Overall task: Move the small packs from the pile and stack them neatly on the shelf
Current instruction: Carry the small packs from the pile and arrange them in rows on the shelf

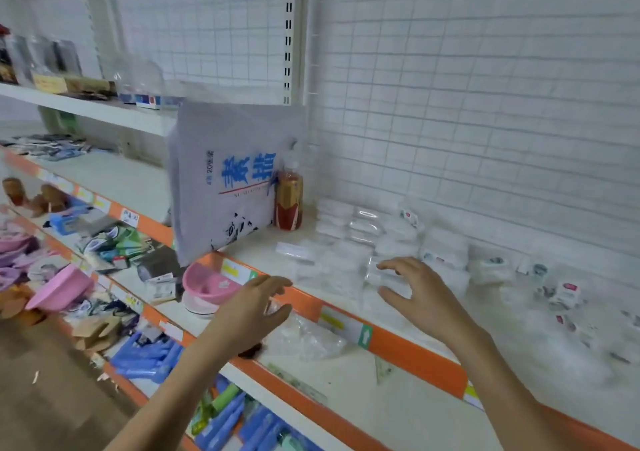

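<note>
Small clear packs lie on the white shelf [346,307] with the orange front edge. Stacked rows of packs [341,218] sit at the back beside a loose pile [561,295] spreading to the right. My right hand [412,291] hovers over a clear pack [381,274] in the middle of the shelf, fingers spread and lightly curved, holding nothing. My left hand [256,307] is in front of the shelf's orange edge, fingers relaxed and empty.
A large white bag with blue lettering [225,180] leans at the left of the shelf next to a red and gold can [289,201]. Lower shelves hold pink bowls [207,284], blue packs [145,357] and clear wrappers [311,340]. A wire grid backs the shelf.
</note>
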`<state>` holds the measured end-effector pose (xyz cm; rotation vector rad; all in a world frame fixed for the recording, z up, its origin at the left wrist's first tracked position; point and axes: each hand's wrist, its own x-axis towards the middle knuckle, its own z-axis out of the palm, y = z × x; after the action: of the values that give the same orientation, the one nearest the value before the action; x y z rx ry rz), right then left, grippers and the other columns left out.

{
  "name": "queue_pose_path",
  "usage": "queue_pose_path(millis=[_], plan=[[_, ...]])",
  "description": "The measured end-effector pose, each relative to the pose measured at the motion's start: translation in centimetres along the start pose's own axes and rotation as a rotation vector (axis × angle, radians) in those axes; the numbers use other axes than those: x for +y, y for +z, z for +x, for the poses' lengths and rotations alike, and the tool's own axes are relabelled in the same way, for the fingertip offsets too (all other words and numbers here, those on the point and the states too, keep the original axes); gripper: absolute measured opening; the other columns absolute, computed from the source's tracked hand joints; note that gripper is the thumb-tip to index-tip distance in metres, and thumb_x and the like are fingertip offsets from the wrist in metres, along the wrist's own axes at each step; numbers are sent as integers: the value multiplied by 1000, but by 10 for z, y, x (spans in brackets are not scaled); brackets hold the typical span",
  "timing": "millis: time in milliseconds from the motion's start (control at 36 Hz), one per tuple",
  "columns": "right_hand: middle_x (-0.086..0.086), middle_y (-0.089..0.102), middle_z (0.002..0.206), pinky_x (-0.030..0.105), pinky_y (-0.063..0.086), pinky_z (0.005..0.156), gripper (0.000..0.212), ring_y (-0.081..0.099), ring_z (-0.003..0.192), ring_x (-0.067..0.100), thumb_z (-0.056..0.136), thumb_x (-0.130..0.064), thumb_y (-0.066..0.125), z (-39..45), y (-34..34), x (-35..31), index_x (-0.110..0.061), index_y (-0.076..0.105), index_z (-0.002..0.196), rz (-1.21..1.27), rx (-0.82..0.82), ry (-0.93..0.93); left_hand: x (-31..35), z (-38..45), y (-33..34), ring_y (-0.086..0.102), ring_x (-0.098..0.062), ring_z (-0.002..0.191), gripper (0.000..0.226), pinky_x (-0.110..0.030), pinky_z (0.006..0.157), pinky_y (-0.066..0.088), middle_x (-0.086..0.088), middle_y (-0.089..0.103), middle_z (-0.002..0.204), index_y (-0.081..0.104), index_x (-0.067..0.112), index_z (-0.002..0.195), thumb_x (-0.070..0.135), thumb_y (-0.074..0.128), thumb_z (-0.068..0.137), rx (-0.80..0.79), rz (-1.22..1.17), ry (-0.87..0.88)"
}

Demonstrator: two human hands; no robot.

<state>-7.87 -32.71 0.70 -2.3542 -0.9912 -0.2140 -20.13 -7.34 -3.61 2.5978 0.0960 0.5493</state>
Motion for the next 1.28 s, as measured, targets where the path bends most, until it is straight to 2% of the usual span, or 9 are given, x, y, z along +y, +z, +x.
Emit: queue_pose_path(millis=[111, 250, 417, 611, 694, 861, 1139, 1222, 1278], plan=[[-7, 51, 128, 22, 34, 97, 42, 45, 120, 12, 88, -34, 60, 78, 3, 12, -22, 52, 128, 21, -63, 44, -6, 76, -6, 51, -5, 94, 56, -26, 80, 46, 14, 52, 101, 54, 25, 121, 57, 44, 76, 23, 4, 77], [2, 41, 143, 30, 30, 107, 52, 35, 132, 18, 92, -34, 52, 160, 18, 30, -14, 40, 138, -60, -139, 121, -19, 171, -3, 50, -12, 105, 43, -22, 92, 41, 3, 49, 122, 50, 18, 128, 30, 59, 88, 8, 38, 154], [7, 45, 136, 37, 31, 100, 46, 39, 125, 26, 93, -37, 45, 217, 39, 49, -11, 44, 131, -615, -231, 148, -42, 255, 23, 40, -15, 123, 58, -16, 92, 31, 4, 32, 139, 36, 21, 137, 31, 61, 86, -103, 90, 165], [9, 43, 130, 43, 29, 99, 46, 41, 120, 28, 93, -44, 44, 234, 57, 58, -11, 49, 125, -751, -359, 264, -67, 314, 60, 5, -19, 143, 84, -37, 115, 19, -1, 3, 155, 13, 20, 146, 35, 66, 82, -310, 139, 183], [9, 42, 128, 45, 28, 100, 47, 39, 119, 29, 88, -43, 54, 233, 57, 58, -13, 51, 124, -781, -385, 256, -72, 321, 69, 19, -24, 140, 72, -40, 113, 25, -3, 22, 149, 28, 18, 141, 27, 68, 82, -472, 2, 182], [11, 51, 121, 42, 26, 103, 54, 48, 114, 29, 82, -25, 62, 229, 57, 56, -19, 38, 130, -681, -334, 287, -80, 317, 65, 48, -20, 115, 55, -34, 93, 43, 0, 36, 132, 41, 18, 131, 23, 66, 82, -264, 55, 305], [1, 68, 107, 46, 2, 115, 39, 54, 114, 18, 95, -43, 38, 225, 41, 43, -24, 44, 128, -488, -165, 343, -81, 310, 44, 51, -14, 99, 25, -12, 76, 36, 3, 50, 106, 56, 13, 109, 29, 59, 89, -169, -251, 242], [3, 68, 103, 37, 25, 108, 34, 55, 107, 20, 98, -40, 38, 221, 38, 36, -28, 44, 128, -223, -69, 362, -78, 305, 34, 61, -13, 83, 14, -12, 70, 46, -2, 61, 99, 56, 12, 100, 22, 58, 89, -214, -583, 116], [4, 66, 104, 29, 42, 82, 30, 59, 94, 19, 98, -34, 39, 219, 37, 32, -31, 44, 128, 37, -12, 379, -80, 302, 29, 62, -13, 88, 24, -27, 80, 50, -5, 59, 112, 54, 12, 113, 22, 54, 92, -231, -700, 65]])
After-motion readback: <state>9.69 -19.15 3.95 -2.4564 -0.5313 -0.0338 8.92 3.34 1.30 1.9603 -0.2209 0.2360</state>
